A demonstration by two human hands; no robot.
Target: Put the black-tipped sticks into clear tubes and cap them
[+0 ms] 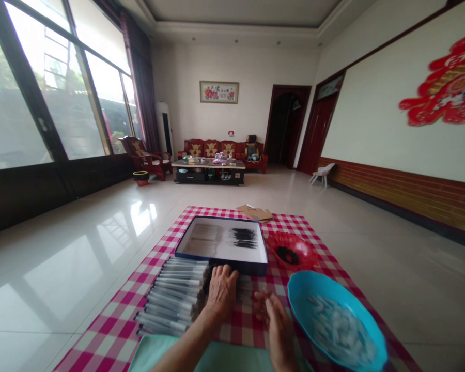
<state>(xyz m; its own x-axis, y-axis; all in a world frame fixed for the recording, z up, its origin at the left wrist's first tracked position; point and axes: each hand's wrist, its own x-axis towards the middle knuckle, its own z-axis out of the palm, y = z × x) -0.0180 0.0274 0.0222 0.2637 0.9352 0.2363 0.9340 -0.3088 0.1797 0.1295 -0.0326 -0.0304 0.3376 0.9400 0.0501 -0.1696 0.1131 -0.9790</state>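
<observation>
Pens (174, 297) sit in a big pile near left, few in the far box (222, 243), with left hand (221, 292) and right hand (275, 318) open, apart.

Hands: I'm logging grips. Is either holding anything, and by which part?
Nothing is clearly held. The left hand lies flat on the pens; the right hand, blurred, is open above the checked cloth, seemingly empty.

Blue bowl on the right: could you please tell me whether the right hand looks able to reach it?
Probably yes: the right hand lies open on the checked cloth just beside the rim of the blue bowl, and nothing stands between them.
</observation>
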